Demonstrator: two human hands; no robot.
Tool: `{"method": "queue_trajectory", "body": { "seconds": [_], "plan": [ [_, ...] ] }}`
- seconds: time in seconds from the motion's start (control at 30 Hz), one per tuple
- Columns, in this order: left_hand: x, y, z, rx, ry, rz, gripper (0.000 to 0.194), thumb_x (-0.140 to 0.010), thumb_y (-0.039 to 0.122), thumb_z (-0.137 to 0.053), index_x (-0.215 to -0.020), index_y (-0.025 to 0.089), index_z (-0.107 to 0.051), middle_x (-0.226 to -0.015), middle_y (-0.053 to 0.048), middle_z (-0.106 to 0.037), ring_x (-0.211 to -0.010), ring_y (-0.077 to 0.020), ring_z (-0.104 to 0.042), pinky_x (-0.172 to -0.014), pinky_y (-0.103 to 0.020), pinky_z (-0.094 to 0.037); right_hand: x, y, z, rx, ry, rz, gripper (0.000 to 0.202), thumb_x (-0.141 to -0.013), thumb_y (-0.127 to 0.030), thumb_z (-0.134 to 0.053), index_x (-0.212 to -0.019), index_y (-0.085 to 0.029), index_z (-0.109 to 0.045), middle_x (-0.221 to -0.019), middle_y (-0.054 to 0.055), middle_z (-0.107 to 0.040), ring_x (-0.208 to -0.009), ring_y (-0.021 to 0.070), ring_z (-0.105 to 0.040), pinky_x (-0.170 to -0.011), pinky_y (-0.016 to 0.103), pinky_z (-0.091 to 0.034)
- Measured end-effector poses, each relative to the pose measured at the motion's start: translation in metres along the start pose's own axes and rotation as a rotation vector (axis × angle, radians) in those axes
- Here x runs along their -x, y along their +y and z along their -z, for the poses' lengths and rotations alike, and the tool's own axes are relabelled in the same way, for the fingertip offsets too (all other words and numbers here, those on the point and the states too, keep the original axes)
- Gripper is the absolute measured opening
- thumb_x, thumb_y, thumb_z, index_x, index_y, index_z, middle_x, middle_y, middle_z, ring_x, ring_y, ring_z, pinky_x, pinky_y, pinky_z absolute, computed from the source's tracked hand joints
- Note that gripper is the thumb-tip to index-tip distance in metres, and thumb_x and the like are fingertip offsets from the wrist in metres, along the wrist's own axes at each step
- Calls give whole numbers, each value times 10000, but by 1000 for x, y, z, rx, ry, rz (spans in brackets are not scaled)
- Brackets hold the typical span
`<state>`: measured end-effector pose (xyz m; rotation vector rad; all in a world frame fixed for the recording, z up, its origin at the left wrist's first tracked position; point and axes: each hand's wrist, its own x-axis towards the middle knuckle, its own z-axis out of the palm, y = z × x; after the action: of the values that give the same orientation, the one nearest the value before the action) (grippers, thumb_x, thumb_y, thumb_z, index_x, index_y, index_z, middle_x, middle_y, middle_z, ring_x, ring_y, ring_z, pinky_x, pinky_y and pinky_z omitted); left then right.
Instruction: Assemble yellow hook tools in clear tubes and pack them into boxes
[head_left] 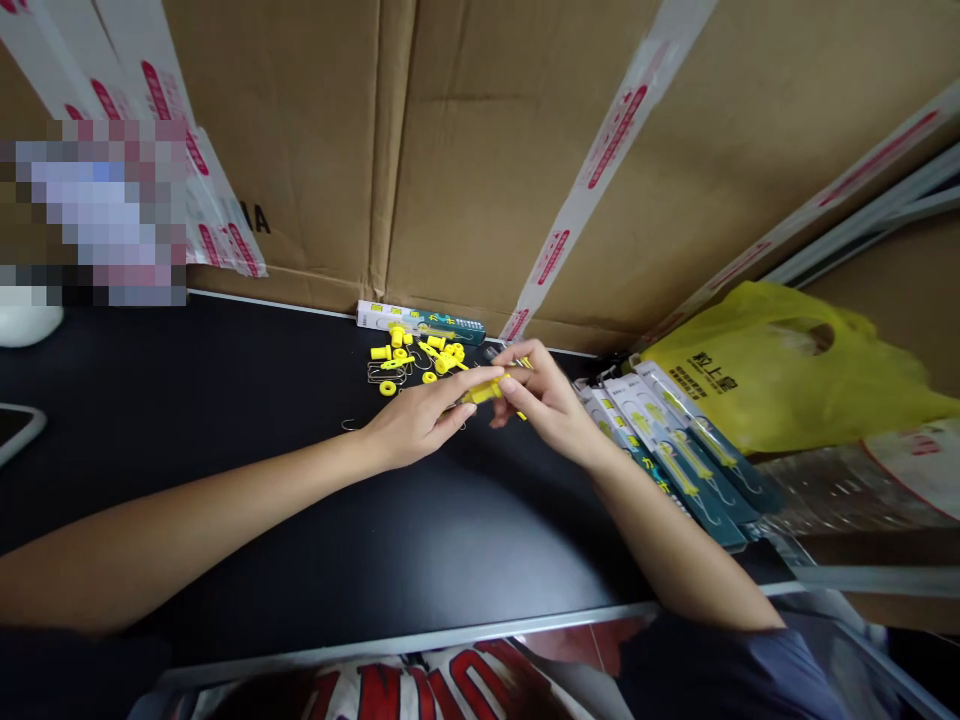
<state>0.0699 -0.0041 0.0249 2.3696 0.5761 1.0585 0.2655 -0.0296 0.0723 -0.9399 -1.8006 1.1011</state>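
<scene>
Over the black table (315, 520), both hands meet on a small yellow plastic piece (486, 390). My left hand (416, 420) pinches its left end between thumb and fingers. At the other end, the thumb and index finger of my right hand (544, 400) are closed on the same piece. Just behind the hands lies a loose pile of yellow parts (442, 355), with a yellow ring (388, 388) and thin metal hooks and wire frames (386, 373) at its left. A long printed package (420, 322) rests behind the pile.
Several packaged hook scales (675, 450) lie to the right, beside a yellow plastic bag (787, 370) and clear plastic packaging (847, 490). Large taped cardboard (465, 180) stands along the back. A white-edged device (19, 435) and a white rounded object (28, 322) are at far left.
</scene>
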Motion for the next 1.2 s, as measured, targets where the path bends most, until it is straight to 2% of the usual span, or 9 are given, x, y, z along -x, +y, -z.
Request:
{"method": "queue_trajectory", "body": {
  "seconds": [0.13,0.27,0.43,0.57,0.67,0.8,1.0,1.13,1.2],
  "plan": [
    [-2,7,4,-72,-207,166,571,-956,320,-368,-1474,254,-137,-1023,-47,-680,-714,-160,-652,-676,-269,-476,9,22,0,-147,-17,-134,247,-882,-406,-575,-914,-202,-440,-622,-60,-568,-486,81,-550,-493,243,-554],
    [-5,8,4,-122,-285,213,467,-958,348,-346,-1409,242,-287,-1034,-54,-670,-800,-199,-656,-712,-295,-458,13,37,-4,-279,38,-208,274,-869,-426,-585,-859,-216,-409,-544,-90,-541,-419,67,-483,-425,218,-517],
    [-5,8,4,-141,-303,280,344,-953,388,-349,-1223,203,-455,-898,-42,-650,-741,-193,-621,-660,-281,-419,13,43,-9,-348,62,-170,290,-860,-412,-605,-821,-221,-391,-495,-114,-470,-405,56,-410,-405,195,-484],
    [-6,9,5,62,-334,296,272,-963,385,-326,-1047,192,-499,-718,15,-581,-625,-133,-549,-610,-238,-390,14,43,-7,-309,46,-114,272,-849,-401,-622,-853,-217,-421,-535,-104,-475,-429,59,-433,-405,197,-491],
    [-7,12,5,254,-346,357,276,-962,405,-326,-1024,191,-487,-627,50,-529,-537,-99,-486,-534,-203,-363,16,39,-6,-241,35,-61,242,-862,-387,-608,-867,-208,-444,-561,-88,-496,-446,60,-467,-421,192,-494],
    [-7,19,4,382,-333,445,309,-950,459,-335,-1010,199,-490,-599,70,-502,-424,-63,-399,-442,-181,-309,19,32,-8,-172,47,-45,218,-880,-385,-583,-879,-205,-459,-570,-83,-500,-449,58,-479,-436,187,-493],
    [-6,28,4,380,-276,465,294,-938,450,-375,-1030,202,-505,-597,72,-477,-423,-57,-403,-418,-170,-313,19,30,-13,-168,106,-55,233,-874,-403,-584,-863,-202,-465,-519,-104,-447,-408,49,-410,-397,168,-453],
    [-5,30,3,413,-286,489,292,-938,468,-373,-956,205,-498,-610,71,-469,-408,-44,-394,-389,-152,-313,19,31,-14,-190,116,-59,244,-870,-405,-588,-849,-202,-452,-515,-109,-439,-391,47,-385,-379,170,-440],
    [-5,27,1,470,-300,524,310,-933,497,-369,-986,214,-484,-613,77,-454,-380,-37,-363,-354,-144,-304,18,31,-14,-184,114,-60,237,-876,-399,-581,-850,-198,-458,-523,-105,-446,-396,46,-390,-381,168,-439]
  ]
}}
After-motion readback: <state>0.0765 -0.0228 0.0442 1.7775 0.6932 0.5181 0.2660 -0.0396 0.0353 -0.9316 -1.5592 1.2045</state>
